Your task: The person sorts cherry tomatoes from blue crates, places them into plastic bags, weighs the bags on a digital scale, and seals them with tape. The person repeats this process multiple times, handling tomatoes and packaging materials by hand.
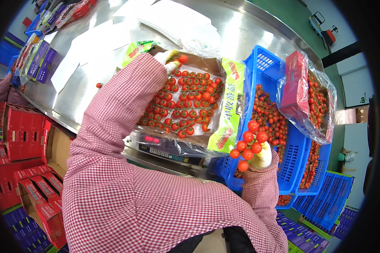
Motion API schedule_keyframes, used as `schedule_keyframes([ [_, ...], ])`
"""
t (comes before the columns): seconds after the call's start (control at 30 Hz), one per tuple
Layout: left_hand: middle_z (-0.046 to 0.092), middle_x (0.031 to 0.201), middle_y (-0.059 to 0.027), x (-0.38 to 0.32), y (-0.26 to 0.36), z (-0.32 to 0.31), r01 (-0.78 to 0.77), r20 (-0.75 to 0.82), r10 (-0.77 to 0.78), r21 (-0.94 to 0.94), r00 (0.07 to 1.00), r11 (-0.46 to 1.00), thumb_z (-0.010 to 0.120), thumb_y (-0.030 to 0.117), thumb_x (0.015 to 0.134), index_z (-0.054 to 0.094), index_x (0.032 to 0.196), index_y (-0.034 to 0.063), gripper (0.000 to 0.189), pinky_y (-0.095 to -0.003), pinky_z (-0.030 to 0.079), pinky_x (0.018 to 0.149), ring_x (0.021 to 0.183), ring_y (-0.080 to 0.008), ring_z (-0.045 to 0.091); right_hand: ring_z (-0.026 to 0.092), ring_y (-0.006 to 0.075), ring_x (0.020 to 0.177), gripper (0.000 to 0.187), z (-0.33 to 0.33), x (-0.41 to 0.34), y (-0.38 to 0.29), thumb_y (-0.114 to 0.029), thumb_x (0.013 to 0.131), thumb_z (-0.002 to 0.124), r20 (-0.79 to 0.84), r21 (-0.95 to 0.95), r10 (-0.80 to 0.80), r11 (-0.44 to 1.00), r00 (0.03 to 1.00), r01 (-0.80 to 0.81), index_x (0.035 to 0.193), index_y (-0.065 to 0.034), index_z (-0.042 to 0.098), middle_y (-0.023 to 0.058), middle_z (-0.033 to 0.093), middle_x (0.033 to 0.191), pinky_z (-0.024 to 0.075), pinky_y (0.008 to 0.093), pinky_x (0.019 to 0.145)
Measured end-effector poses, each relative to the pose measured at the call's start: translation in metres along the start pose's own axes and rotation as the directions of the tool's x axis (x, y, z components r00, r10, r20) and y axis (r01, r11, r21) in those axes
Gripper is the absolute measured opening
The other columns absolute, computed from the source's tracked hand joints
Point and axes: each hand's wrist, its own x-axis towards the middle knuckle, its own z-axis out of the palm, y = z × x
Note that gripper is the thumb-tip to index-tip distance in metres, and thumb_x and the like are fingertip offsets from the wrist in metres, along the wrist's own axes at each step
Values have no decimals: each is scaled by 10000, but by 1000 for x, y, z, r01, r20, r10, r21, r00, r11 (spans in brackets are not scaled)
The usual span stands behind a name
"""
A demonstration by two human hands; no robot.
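My left hand (167,60), in a white and yellow glove, reaches over the far left corner of an open cardboard box (190,58), with a small sprig of cherry tomatoes (181,59) at its fingers. Rows of vine cherry tomatoes (187,104) lie on white paper inside the box. Clear film surrounds it, and a green printed flap (227,107) folds out at the right. Beneath sits a weighing scale (158,150) with a lit red display. To the right of the box, my gloved right hand (262,158) holds up a vine of cherry tomatoes (248,144).
Blue plastic crates (267,60) with loose vine tomatoes (270,117) stand at the right. A film-wrapped red box (294,82) rests on them. White sheets (177,22) cover part of the steel table (240,34), where one loose tomato (98,85) lies. Red cartons (23,132) stack at left.
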Motion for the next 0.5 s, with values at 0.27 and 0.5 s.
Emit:
schedule_keyframes([
  [0.27, 12, 1503, -74, -40, -9, 2, -121, 168, -28, 806, 985, 580, 748, 220, 641, 146, 1416, 354, 991, -486, 179, 1086, 1372, -305, 114, 592, 294, 998, 426, 5, 59, 15, -74, 828, 553, -7, -112, 76, 991, 997, -77, 1220, 57, 451, 162, 562, 1148, 478, 447, 863],
  [0.5, 322, 1398, -105, -50, 3, -27, -12, 397, -439, 752, 806, 659, 412, 247, 916, 301, 1368, 124, 482, -392, 346, 1013, 1245, -261, 375, 603, 223, 899, 348, 27, 119, 39, -127, 824, 541, -172, -522, 231, 803, 958, -287, 1136, 26, 518, 106, 595, 1023, 498, 370, 790],
])
